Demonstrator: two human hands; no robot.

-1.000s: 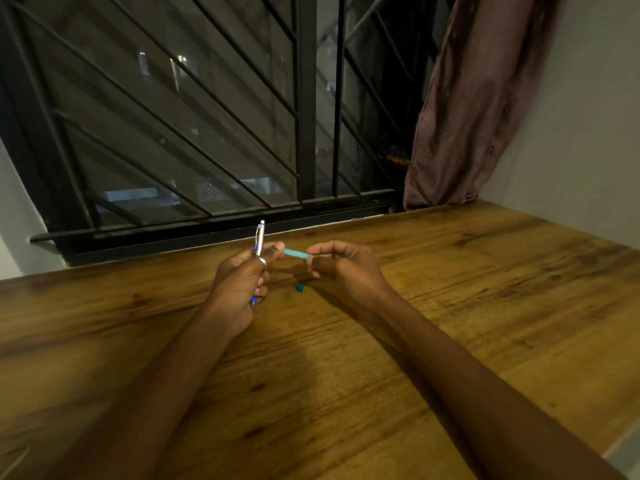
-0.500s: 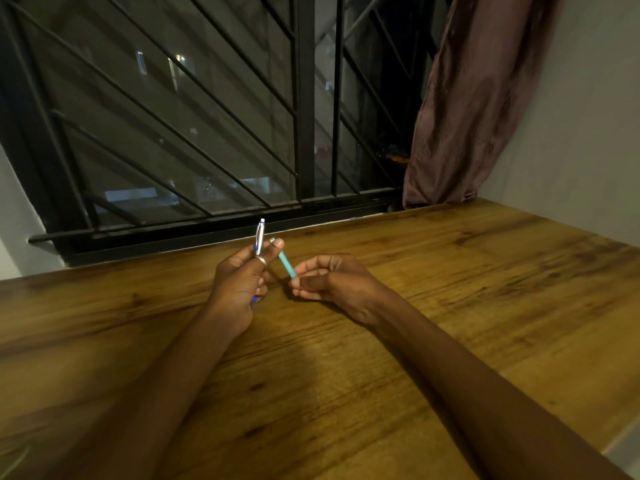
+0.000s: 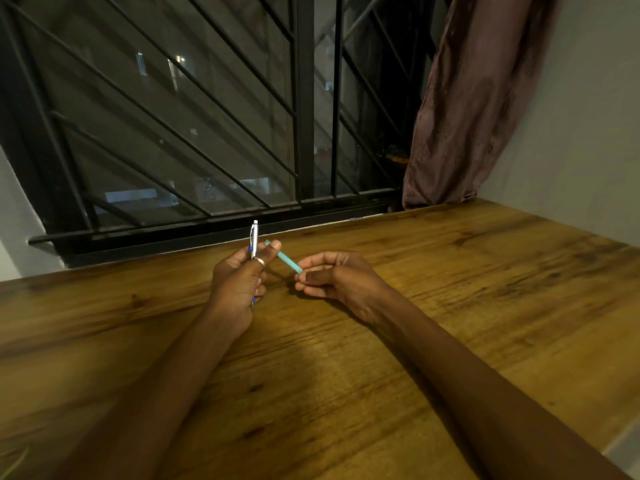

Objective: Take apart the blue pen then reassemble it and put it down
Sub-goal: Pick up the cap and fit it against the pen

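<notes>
My left hand [image 3: 237,285] grips the blue and silver pen barrel [image 3: 254,239] upright, with the clip and the click button at the top. A short teal tube [image 3: 287,260] from the pen slants between my hands. Its upper end rests against my left thumb tip, and the fingertips of my right hand [image 3: 339,278] pinch its lower end. My right hand lies low on the wooden table [image 3: 450,306] with its fingers curled. Whatever lies beneath it is hidden.
A barred window [image 3: 304,133] runs along the table's far edge. A brownish curtain [image 3: 467,116] hangs at the back right beside a pale wall [image 3: 588,133]. The table's right edge cuts across the lower right corner.
My right hand has dropped onto the table and moved left. The teal tube went from level to slanted. A small teal piece that lay on the table is now hidden under my right hand.
</notes>
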